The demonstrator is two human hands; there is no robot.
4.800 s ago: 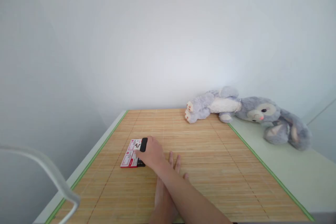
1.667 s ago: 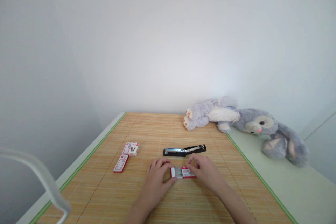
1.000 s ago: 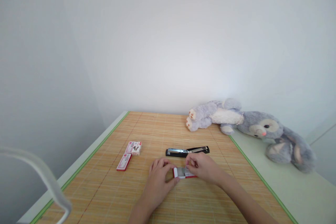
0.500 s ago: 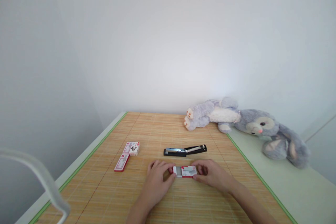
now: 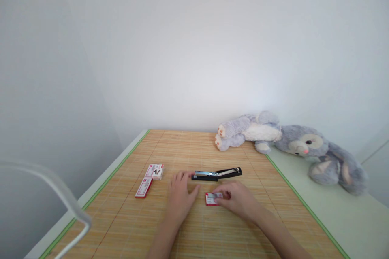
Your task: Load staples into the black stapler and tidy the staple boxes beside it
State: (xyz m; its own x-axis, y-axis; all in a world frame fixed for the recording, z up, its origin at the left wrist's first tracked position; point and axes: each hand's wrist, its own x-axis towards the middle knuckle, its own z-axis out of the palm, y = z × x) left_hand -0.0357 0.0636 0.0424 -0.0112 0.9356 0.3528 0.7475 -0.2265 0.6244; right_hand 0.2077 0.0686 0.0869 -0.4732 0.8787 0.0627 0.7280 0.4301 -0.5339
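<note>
Between the thumb and fingers of my right hand (image 5: pixel 237 199) is a small red-and-white staple box (image 5: pixel 210 199), lying flat on the mat. The fingers cover its right end, and its tray no longer shows. My left hand (image 5: pixel 182 192) is open, palm down, thumb spread toward the box but apart from it. Just beyond both hands lies a black stapler (image 5: pixel 205 177), its top folded wide open to the right and its metal channel exposed. The left fingertips are close to the stapler's left end; whether they touch it I cannot tell.
Two more red-and-white boxes, a flat one (image 5: pixel 143 188) and a thicker one (image 5: pixel 154 171), stand at the left. A grey plush rabbit (image 5: pixel 298 141) lies along the back right. A white curved bar (image 5: pixel 60 190) crosses the lower left. A bamboo mat (image 5: pixel 182 149) covers the table.
The staple box's partly pulled-out tray has gone in, and the box looks shorter. My left hand has let go of it and moved slightly up toward the stapler. My right hand keeps hold.
</note>
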